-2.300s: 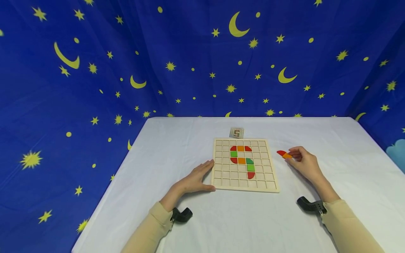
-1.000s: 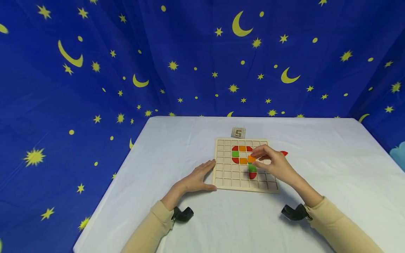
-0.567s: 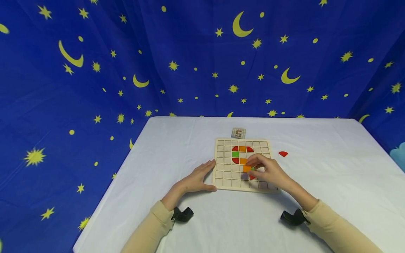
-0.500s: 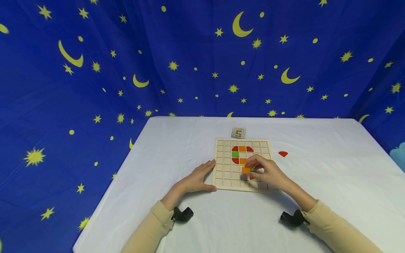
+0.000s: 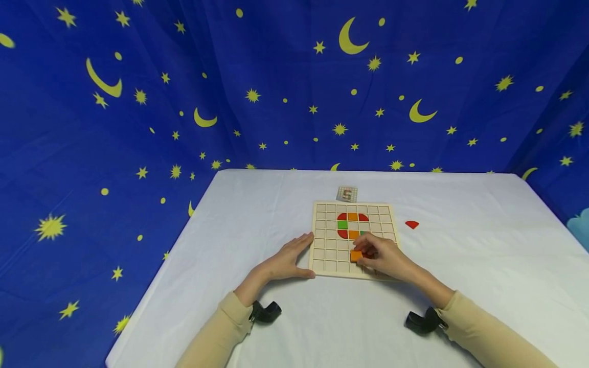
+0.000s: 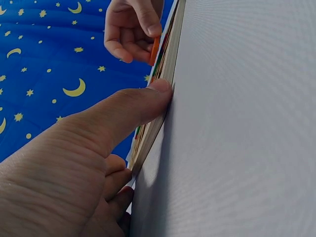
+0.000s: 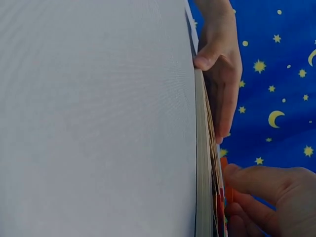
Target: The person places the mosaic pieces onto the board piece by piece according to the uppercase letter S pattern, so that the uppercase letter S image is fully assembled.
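Note:
A wooden grid board [image 5: 329, 254] lies on the table, with red, orange and green tiles set in some cells in a curving shape. My right hand [image 5: 384, 256] is over its lower middle, pinching an orange square tile [image 5: 356, 256] between thumb and fingers. That hand hides some of the placed tiles. In the left wrist view the orange tile [image 6: 155, 48] is seen edge-on, close over the board. My left hand [image 5: 287, 259] rests at the board's left edge, fingers extended and thumb at the near corner; the left wrist view shows the thumb [image 6: 143, 103] against the rim.
A red quarter-round tile [image 5: 411, 224] lies on the white table [image 5: 460, 204] right of the board. Behind the board is a small card [image 5: 347, 193] with a figure on a grid. A blue curtain [image 5: 276, 76] with stars and moons stands behind the table.
My right hand has come from the table's right side onto the board with the orange tile, then down toward the near rows. The red quarter-round tile was left on the table. My left hand stays.

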`<state>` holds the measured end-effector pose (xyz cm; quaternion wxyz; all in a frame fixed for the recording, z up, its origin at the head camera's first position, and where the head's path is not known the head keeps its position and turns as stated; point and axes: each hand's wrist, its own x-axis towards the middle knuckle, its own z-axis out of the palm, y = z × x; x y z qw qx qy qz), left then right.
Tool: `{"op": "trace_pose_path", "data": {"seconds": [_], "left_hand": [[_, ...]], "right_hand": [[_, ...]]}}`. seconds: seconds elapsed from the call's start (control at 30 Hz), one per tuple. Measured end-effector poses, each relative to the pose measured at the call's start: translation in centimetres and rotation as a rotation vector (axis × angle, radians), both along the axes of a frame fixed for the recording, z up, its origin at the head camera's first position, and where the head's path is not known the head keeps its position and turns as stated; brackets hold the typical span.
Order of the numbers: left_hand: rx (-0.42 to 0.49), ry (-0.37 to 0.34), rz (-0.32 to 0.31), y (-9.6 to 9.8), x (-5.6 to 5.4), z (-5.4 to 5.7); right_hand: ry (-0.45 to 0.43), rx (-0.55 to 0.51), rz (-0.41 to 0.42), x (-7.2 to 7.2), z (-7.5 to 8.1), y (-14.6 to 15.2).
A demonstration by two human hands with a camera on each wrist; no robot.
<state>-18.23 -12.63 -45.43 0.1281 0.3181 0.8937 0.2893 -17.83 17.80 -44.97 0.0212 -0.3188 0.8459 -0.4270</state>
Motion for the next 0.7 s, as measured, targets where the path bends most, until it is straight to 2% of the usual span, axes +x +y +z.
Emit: {"op": "trace_pose_path", "data": {"seconds": [0.47, 0.7], "left_hand": [[-0.006, -0.008, -0.001, 0.01, 0.1, 0.24], [-0.004, -0.003, -0.004, -0.02, 0.06, 0.21]], "right_hand": [[0.036, 0.035, -0.021, -0.16, -0.49, -0.12], [0.026, 0.009, -0.021, -0.31, 0.27, -0.05]]}}
